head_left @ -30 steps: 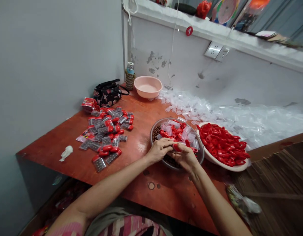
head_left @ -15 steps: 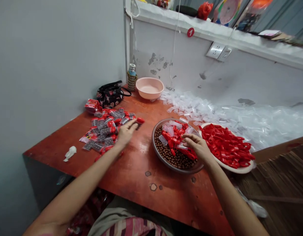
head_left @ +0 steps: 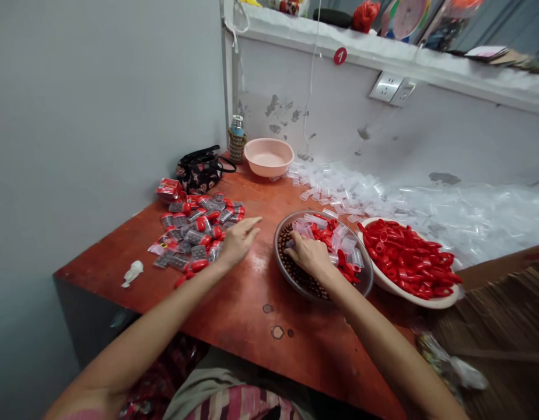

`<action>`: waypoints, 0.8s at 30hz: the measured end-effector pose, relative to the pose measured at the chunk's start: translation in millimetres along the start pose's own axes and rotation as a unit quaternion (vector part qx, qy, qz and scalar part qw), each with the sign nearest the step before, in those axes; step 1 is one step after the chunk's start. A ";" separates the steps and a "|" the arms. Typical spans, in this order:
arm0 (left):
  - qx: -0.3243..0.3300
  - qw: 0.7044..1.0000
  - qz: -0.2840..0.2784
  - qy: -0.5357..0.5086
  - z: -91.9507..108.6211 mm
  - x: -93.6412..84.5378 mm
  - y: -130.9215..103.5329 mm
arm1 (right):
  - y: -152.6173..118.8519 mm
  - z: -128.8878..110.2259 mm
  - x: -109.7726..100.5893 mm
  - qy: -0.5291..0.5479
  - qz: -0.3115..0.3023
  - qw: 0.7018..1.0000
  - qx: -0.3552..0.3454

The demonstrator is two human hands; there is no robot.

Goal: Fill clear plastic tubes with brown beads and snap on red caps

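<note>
Currently the right hand point(head_left: 311, 255) is down in a grey bowl point(head_left: 366, 279), its fingers curled over the dark brown beads point(head_left: 302, 279) at the bowl's left side; the fingertips are partly hidden, so whether they have hold of any beads cannot be told. The left hand point(head_left: 237, 242) is loosely open, fingers stretched toward the bowl and nothing visible in its grasp, just beside a heap of filled packs point(head_left: 195, 236), clear with red caps, on the red-brown table point(head_left: 252, 326).

Within the bowl, red caps point(head_left: 324, 233) and clear sleeves point(head_left: 348, 244) lie jumbled on top of the beads, crowding the right hand on its far side and its right. Close by the bowl's right edge sits a cream basin point(head_left: 448, 302) heaped with more red pieces point(head_left: 405, 259); whether the two rims touch is unclear. Behind both, a broad drift of clear plastic pieces point(head_left: 471, 213) spreads along the wall, its nearest pieces reaching almost to the bowl.

Toward the back corner stand a pink basin point(head_left: 269, 154), a flask point(head_left: 237, 125) in a woven holder point(head_left: 237, 147) and a dark floral handbag point(head_left: 202, 175). A red box point(head_left: 168, 189) sits at the far end of the packs, and a crumpled white tissue point(head_left: 132, 273) lies nearer the table's left edge. Stacked brown cardboard point(head_left: 492, 332) closes off the right, and a white cord point(head_left: 311, 87) hangs down the wall.
</note>
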State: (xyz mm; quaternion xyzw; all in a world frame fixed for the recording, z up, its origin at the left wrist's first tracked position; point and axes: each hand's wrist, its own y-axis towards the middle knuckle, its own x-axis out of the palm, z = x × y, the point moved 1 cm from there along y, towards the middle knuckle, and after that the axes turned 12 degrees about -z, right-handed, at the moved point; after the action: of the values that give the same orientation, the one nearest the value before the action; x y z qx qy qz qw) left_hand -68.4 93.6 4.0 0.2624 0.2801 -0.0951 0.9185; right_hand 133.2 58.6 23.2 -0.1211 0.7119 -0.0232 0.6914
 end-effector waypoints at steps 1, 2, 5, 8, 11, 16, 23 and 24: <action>0.016 0.999 -0.027 -0.014 14.9 10.0 -0.8 | 2.1 2.8 -0.8 0.011 0.012 1.000 0.009; 0.029 0.998 -0.046 -0.031 28.2 19.1 -1.7 | 2.9 7.6 -1.9 0.039 0.032 0.999 0.015; 0.035 0.993 -0.090 -0.062 56.9 43.0 -3.0 | -4.2 28.3 -4.5 0.242 0.094 0.966 0.012; 0.015 0.987 -0.122 -0.105 73.5 62.7 -2.5 | -22.7 45.9 0.1 0.536 0.088 0.839 -0.029; -0.004 0.979 -0.113 -0.170 84.0 77.2 -1.4 | -44.5 55.5 11.7 0.694 0.073 0.715 -0.054; -0.019 0.969 -0.127 -0.210 88.5 96.4 2.3 | -71.5 64.6 20.4 0.492 0.114 0.860 -0.069; -0.017 0.958 -0.239 -0.155 83.2 108.3 1.6 | -84.2 73.8 -3.3 0.042 0.058 0.995 -0.063; 0.010 0.957 -0.259 -0.131 82.2 107.8 1.4 | -83.1 76.6 -4.8 0.008 0.030 0.997 -0.064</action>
State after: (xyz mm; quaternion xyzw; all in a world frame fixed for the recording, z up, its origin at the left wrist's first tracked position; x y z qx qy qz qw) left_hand 59.3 47.8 1.8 0.1756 0.2147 -0.3657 0.8884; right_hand 220.7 -10.8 41.2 -0.1432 0.7204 0.0424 0.6773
